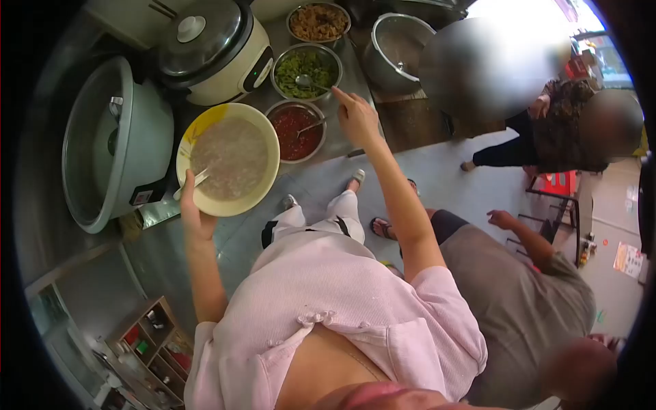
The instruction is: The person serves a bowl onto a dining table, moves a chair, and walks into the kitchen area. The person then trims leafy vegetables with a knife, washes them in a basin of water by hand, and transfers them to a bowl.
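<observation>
While left hand [196, 217] is clamped on rim of yellow-white bowl [198, 128] of soupy food [232, 160] by front edge of counter [341, 128], right hand [359, 117] pinches spoon [304, 80] in greens [311, 61]. 3 steel bowls, front edge to back: red sauce [290, 133], greens, brown pieces [318, 23].

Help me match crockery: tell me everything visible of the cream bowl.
The bowl is round, cream and mouth-up, with a yellow patterned patch inside; its material is uncertain. Cloudy, lumpy food fills much of it, and a white spoon leans on the rim. The left-hand grip holds its left side by the counter, thumb at the rim.
</observation>
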Action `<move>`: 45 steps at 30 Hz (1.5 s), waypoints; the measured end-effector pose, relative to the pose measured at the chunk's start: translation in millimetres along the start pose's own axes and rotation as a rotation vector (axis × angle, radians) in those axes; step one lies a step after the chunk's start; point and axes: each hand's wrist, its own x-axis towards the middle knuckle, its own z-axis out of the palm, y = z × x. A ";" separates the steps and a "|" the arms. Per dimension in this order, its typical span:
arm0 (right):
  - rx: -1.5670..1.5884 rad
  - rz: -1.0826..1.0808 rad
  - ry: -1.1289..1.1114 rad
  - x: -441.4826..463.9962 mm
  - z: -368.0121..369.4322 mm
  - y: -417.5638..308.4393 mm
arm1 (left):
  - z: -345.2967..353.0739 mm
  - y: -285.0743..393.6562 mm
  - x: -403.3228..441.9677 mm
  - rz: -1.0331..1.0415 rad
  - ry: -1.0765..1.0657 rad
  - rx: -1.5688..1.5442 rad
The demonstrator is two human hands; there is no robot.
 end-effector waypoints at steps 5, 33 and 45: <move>-0.053 0.058 0.028 -2.9 22.7 -26.2 | -38.6 33.4 -10.1 -0.017 0.027 0.039; -0.173 0.234 -0.209 123.1 -7.8 -40.8 | -8.7 10.1 -3.4 -0.059 -0.160 -0.034; -0.048 0.230 -0.103 102.3 -22.1 -46.5 | -2.6 13.2 -3.9 -0.095 -0.198 0.029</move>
